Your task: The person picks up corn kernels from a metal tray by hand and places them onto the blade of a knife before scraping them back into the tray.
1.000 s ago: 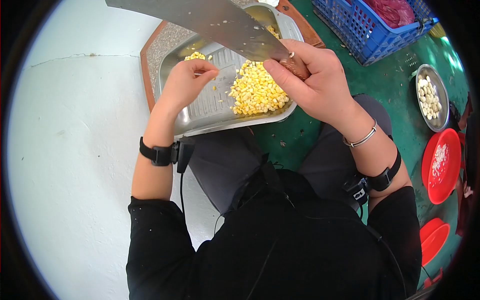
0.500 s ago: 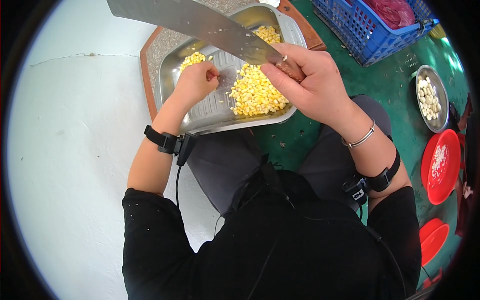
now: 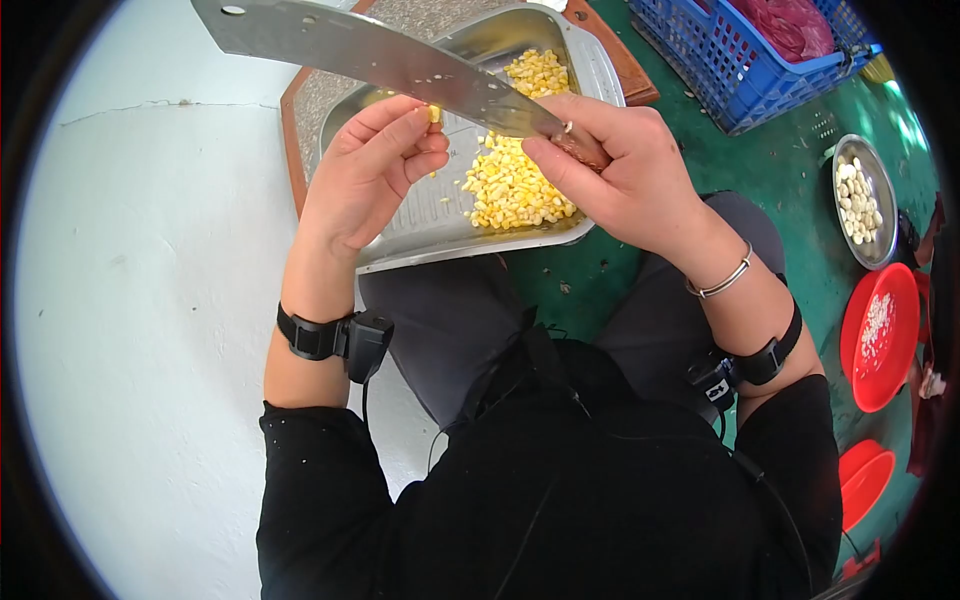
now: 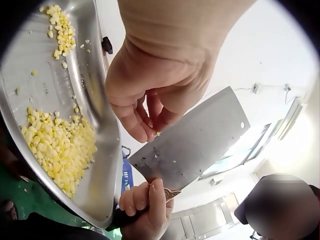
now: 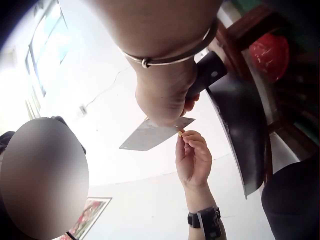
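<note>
The right hand (image 3: pixel 625 170) grips the handle of a wide cleaver (image 3: pixel 400 65), whose blade reaches to the upper left over a metal tray (image 3: pixel 400 245). Between thumb and fingertips, the left hand (image 3: pixel 370 170) pinches a yellow corn kernel (image 3: pixel 434 114) close beside the blade. In the left wrist view the left hand (image 4: pixel 160 75) is in front of the blade (image 4: pixel 200 140), and the right hand (image 4: pixel 147 210) is wrapped round the handle. A large heap of corn kernels (image 3: pixel 515 185) lies in the tray, with a smaller heap (image 3: pixel 538 72) behind it.
A blue basket (image 3: pixel 740 70) with a pink bag stands at the upper right. Along the right are a metal bowl (image 3: pixel 860 200) of pale round pieces, a red dish (image 3: pixel 868 375) with white bits and another red dish (image 3: pixel 865 485). A wood-edged stand (image 3: pixel 295 150) is under the tray.
The left hand has turned and lifted from the kernels at the tray's left side, and a kernel now shows in its fingertips. The cleaver has shifted slightly to the left.
</note>
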The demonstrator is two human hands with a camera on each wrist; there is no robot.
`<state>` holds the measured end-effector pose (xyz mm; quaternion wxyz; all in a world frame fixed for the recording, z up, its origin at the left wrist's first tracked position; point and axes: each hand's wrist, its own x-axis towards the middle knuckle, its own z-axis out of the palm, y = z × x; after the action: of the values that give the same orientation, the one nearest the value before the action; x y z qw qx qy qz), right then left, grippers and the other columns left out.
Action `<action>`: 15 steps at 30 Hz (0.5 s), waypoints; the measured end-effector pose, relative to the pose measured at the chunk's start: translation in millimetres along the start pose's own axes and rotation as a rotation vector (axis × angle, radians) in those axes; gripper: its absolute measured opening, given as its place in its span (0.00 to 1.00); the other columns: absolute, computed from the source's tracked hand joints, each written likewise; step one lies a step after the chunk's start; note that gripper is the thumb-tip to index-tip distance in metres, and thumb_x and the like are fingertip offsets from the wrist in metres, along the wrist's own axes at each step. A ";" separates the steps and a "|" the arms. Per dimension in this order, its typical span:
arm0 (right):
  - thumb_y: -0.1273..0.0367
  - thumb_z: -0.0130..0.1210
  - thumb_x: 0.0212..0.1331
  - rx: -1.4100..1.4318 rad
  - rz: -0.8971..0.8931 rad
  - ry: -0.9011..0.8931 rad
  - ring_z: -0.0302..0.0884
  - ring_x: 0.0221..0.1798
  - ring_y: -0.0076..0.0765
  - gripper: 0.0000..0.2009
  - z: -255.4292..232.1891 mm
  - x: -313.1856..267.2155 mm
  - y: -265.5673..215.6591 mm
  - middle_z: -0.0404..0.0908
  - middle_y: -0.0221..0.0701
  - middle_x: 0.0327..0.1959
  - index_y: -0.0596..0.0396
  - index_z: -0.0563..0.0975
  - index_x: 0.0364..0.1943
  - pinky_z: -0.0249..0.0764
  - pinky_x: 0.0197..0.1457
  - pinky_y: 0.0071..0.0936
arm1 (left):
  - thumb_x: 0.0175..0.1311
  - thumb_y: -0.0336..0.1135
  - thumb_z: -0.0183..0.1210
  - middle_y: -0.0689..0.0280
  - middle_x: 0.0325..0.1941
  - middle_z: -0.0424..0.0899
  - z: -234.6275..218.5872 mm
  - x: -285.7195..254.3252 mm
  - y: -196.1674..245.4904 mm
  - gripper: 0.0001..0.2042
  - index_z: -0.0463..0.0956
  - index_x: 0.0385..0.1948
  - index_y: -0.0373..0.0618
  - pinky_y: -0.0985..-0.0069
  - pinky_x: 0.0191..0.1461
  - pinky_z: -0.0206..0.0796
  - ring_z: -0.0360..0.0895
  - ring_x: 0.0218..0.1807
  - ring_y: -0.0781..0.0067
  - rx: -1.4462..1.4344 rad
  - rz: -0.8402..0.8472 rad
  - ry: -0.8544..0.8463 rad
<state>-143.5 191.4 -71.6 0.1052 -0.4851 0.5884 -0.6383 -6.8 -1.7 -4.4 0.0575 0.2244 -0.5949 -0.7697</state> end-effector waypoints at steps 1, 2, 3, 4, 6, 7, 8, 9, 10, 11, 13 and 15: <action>0.70 0.58 0.54 -0.001 0.000 0.001 0.64 0.14 0.29 0.11 -0.2 -0.3 0.0 0.67 0.33 0.12 0.58 0.78 0.41 0.62 0.21 0.24 | 0.66 0.28 0.53 0.64 0.36 0.82 1.0 -0.2 0.1 0.06 0.77 0.40 0.39 0.79 0.45 0.75 0.80 0.38 0.76 -0.003 0.004 -0.007; 0.70 0.59 0.54 0.000 -0.004 0.008 0.64 0.14 0.29 0.11 -0.4 -0.5 0.1 0.67 0.33 0.12 0.58 0.78 0.41 0.62 0.21 0.24 | 0.66 0.28 0.53 0.64 0.36 0.82 2.0 -0.1 -0.2 0.06 0.77 0.40 0.39 0.79 0.45 0.75 0.80 0.38 0.76 -0.004 0.003 -0.009; 0.70 0.59 0.54 0.000 -0.009 0.014 0.64 0.14 0.29 0.11 -0.6 -0.7 0.2 0.67 0.34 0.12 0.58 0.79 0.41 0.62 0.21 0.24 | 0.66 0.28 0.53 0.64 0.36 0.82 2.8 0.1 -0.7 0.07 0.77 0.40 0.38 0.79 0.45 0.75 0.80 0.38 0.76 -0.010 0.011 -0.005; 0.70 0.59 0.54 -0.001 -0.008 0.014 0.64 0.14 0.29 0.11 -0.9 -1.0 0.2 0.67 0.34 0.12 0.58 0.79 0.41 0.62 0.21 0.24 | 0.66 0.28 0.53 0.64 0.36 0.82 3.0 0.1 -1.2 0.07 0.77 0.40 0.38 0.79 0.45 0.75 0.80 0.38 0.75 -0.016 0.019 0.000; 0.69 0.59 0.54 -0.011 0.006 0.003 0.64 0.14 0.29 0.11 -1.6 -1.3 -0.1 0.68 0.34 0.13 0.58 0.79 0.40 0.62 0.21 0.24 | 0.66 0.28 0.53 0.64 0.36 0.81 0.6 1.5 -2.1 0.07 0.77 0.40 0.38 0.79 0.45 0.75 0.80 0.38 0.76 -0.007 0.027 -0.007; 0.69 0.59 0.54 -0.011 0.006 0.003 0.64 0.14 0.29 0.11 -1.5 -1.3 0.0 0.68 0.34 0.13 0.58 0.79 0.40 0.62 0.21 0.24 | 0.66 0.28 0.53 0.64 0.36 0.81 -0.3 1.9 -2.5 0.07 0.76 0.40 0.38 0.79 0.45 0.75 0.80 0.38 0.76 0.004 0.035 -0.015; 0.69 0.59 0.54 -0.012 0.008 -0.002 0.65 0.14 0.29 0.11 -1.3 -1.5 -0.1 0.68 0.34 0.13 0.58 0.79 0.40 0.62 0.21 0.24 | 0.66 0.28 0.53 0.64 0.36 0.81 -0.5 1.4 -2.6 0.07 0.76 0.40 0.38 0.79 0.45 0.75 0.80 0.38 0.76 0.003 0.036 -0.015; 0.69 0.59 0.54 -0.012 0.011 -0.007 0.65 0.14 0.29 0.11 -1.4 -1.7 0.0 0.68 0.34 0.13 0.58 0.79 0.40 0.62 0.21 0.24 | 0.66 0.28 0.53 0.64 0.36 0.81 -0.1 1.2 -2.4 0.07 0.76 0.40 0.37 0.79 0.45 0.75 0.80 0.38 0.76 0.014 0.038 -0.006; 0.69 0.59 0.54 -0.012 0.011 -0.006 0.65 0.14 0.29 0.11 -1.5 -1.8 -0.1 0.68 0.34 0.13 0.58 0.79 0.40 0.62 0.21 0.24 | 0.66 0.28 0.53 0.64 0.36 0.81 0.4 1.2 -2.3 0.07 0.76 0.40 0.37 0.79 0.45 0.75 0.80 0.38 0.76 0.025 0.039 0.004; 0.69 0.59 0.54 -0.012 0.005 -0.001 0.65 0.14 0.30 0.11 -1.4 -1.7 -0.1 0.69 0.34 0.13 0.58 0.79 0.40 0.63 0.21 0.24 | 0.66 0.28 0.53 0.64 0.36 0.81 1.0 0.9 -2.0 0.07 0.76 0.40 0.37 0.79 0.45 0.75 0.80 0.38 0.76 0.026 0.039 0.003; 0.69 0.59 0.54 -0.010 -0.003 0.005 0.66 0.14 0.30 0.11 -2.0 -1.9 0.0 0.69 0.34 0.13 0.58 0.79 0.40 0.63 0.21 0.24 | 0.65 0.27 0.53 0.63 0.36 0.82 2.9 0.1 -1.9 0.06 0.77 0.40 0.37 0.78 0.46 0.75 0.80 0.38 0.75 0.045 0.062 0.019; 0.69 0.58 0.54 0.010 -0.006 0.008 0.66 0.15 0.31 0.11 -2.5 -1.3 -1.4 0.69 0.34 0.13 0.58 0.79 0.40 0.64 0.21 0.25 | 0.65 0.27 0.53 0.63 0.37 0.82 5.1 -1.0 -1.4 0.06 0.77 0.40 0.37 0.78 0.46 0.75 0.80 0.39 0.74 0.068 0.065 0.026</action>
<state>-144.1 194.4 -70.6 0.1034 -0.4840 0.5839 -0.6435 -7.8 3.6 -4.5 0.0825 0.2166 -0.6269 -0.7438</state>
